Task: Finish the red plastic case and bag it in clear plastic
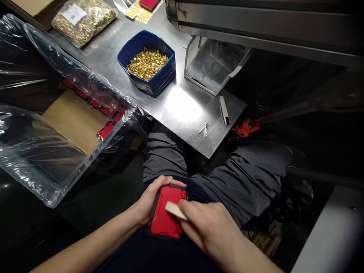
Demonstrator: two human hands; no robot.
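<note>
In my lap, my left hand (148, 201) grips a flat red plastic part with a black rim (163, 216), which looks like a protective case, by its left and far edges. My right hand (213, 223) is closed on a cream-coloured flat stick-like tool (174, 210). One blunt end of it sticks out over the red face, and the rest is hidden in my fingers. Whether the tool touches the part, I cannot tell. Small cutouts show along the part's right side.
On the metal table stand a blue bin (160, 81) of small brass pieces and a clear bin (216, 68). Near its corner lie a cream-handled tool (224, 110) and thin metal pins (205, 129). A plastic-lined crate (99, 146) holds red parts at left; a bag of brass pieces (91, 22) lies behind.
</note>
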